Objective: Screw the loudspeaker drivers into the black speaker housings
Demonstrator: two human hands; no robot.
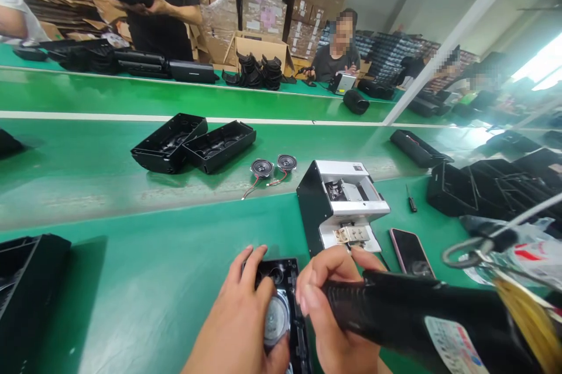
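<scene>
In the lower middle of the head view, a black plastic housing [293, 304] lies on the green bench, with a round speaker [276, 321] showing its grey metal back inside it. My left hand [239, 315] is curled over the housing's left side, thumb and fingers around the speaker. My right hand [338, 304] grips a thick black power screwdriver [404, 315] that has a white label on its body. The tool lies nearly level, pointing left towards the housing; its tip is hidden behind my fingers.
A silver and black machine [346, 204] stands just beyond my right hand, near a phone [411, 252] and a small screwdriver [411, 199]. Two loose speakers [262, 168] and open black housings [219, 146] lie on the belt. A metal hook [468, 254] hangs at right. People work across the line.
</scene>
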